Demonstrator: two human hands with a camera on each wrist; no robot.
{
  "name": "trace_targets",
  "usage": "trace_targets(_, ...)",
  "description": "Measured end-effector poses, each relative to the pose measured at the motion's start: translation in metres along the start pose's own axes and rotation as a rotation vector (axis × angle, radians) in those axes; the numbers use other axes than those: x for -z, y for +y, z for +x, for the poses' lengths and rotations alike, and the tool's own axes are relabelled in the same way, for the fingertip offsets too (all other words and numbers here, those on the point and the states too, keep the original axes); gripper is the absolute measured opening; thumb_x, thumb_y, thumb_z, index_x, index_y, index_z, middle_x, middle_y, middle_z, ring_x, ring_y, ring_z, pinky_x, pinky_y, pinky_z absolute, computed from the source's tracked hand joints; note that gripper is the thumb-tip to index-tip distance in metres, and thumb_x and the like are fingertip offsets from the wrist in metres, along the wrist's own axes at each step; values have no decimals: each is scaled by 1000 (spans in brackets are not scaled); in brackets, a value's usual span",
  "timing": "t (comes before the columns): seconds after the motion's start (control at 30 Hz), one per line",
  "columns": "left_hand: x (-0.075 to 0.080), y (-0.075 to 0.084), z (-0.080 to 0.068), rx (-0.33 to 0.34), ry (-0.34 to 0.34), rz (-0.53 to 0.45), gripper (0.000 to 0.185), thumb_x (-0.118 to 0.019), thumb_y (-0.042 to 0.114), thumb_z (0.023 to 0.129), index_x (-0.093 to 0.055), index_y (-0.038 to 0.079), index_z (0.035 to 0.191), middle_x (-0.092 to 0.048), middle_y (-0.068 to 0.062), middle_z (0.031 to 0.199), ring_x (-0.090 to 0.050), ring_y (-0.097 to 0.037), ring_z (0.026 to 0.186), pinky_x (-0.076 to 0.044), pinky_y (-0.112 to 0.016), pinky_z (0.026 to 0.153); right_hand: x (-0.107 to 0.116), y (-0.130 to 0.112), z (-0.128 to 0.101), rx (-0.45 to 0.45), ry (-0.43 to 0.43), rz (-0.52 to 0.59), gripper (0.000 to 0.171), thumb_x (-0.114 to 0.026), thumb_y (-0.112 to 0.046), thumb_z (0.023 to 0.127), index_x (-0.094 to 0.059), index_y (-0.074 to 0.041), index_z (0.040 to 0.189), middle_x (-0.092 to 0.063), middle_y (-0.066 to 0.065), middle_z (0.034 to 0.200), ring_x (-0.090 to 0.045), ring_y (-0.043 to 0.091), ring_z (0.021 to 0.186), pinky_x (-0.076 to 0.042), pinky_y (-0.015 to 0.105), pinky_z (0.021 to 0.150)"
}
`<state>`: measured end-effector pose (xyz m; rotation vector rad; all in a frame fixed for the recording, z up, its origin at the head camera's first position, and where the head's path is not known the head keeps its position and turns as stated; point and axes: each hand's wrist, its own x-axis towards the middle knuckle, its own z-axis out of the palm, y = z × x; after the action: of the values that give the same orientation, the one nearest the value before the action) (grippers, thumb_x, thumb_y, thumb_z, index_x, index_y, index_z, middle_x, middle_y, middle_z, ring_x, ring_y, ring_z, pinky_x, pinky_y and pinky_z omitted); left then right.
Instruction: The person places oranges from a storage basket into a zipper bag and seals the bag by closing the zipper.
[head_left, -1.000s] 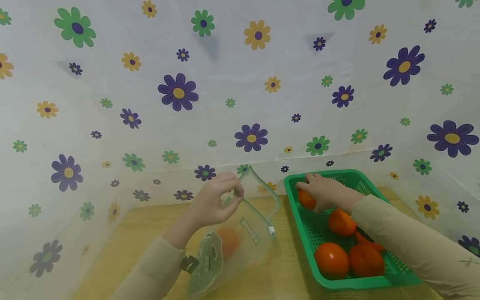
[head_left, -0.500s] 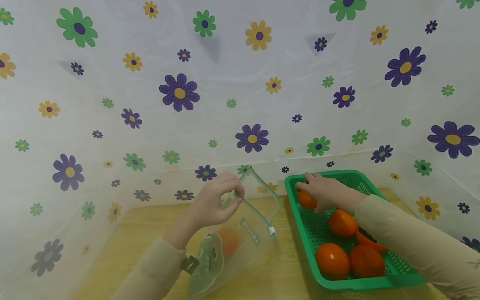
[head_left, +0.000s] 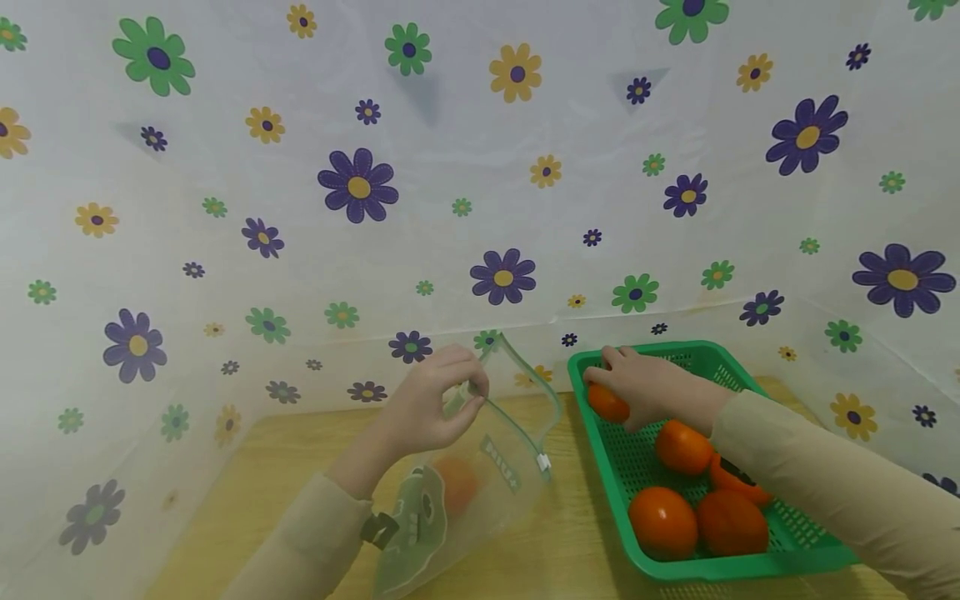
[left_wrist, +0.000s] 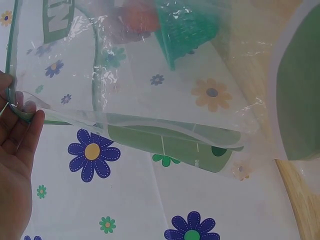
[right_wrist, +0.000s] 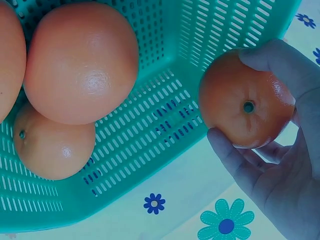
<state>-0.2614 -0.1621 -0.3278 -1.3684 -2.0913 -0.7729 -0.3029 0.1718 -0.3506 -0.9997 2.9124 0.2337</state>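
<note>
orange [head_left: 608,403] sits clamped in the right grip [head_left: 647,387] at a green basket [head_left: 705,570], with other orange fruits [head_left: 663,522] just beside that grip, while the left grip [head_left: 423,408] pinches an open zip bag [head_left: 498,467] by its edge.

Head view: from behind the left hand [head_left: 431,402] and right hand [head_left: 652,388], facing forward and down, farthest back. Left wrist view: close, facing through the bag [left_wrist: 172,150]. Right wrist view: close, facing into the basket [right_wrist: 172,67]. All three views share the basket.

The right hand [head_left: 648,387] has shifted its orange [head_left: 607,404] slightly nearer the basket's left rim [head_left: 603,468].
</note>
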Motion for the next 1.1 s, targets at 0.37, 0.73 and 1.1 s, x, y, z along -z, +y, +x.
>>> trace_targets(0.37,0,1,0,-3,-2,1,12,-70,-1,86,-66,10,88,-65,-1,86,-60,-15,87,-55,-30,83,9,-3,-6,32,41,22,69,-91,-21,77,-54,-16,135,-53,17,125,-53,28,101,-60,37,77)
trace_targets(0.73,0,0,0,14,-20,13,10,-70,2,86,-66,11,88,-65,-1,86,-59,-16,88,-54,-32,84,20,-10,-8,82,94,40,70,-91,-18,75,-56,-17,135,-53,16,123,-54,28,103,-60,36,74)
trace_targets(1.1,-1,0,0,10,-16,16,10,-70,1,86,-66,10,89,-65,0,86,-59,-15,88,-54,-32,84,28,-14,-7,83,110,45,70,-90,-21,78,-55,-18,138,-53,16,125,-55,28,106,-61,36,76)
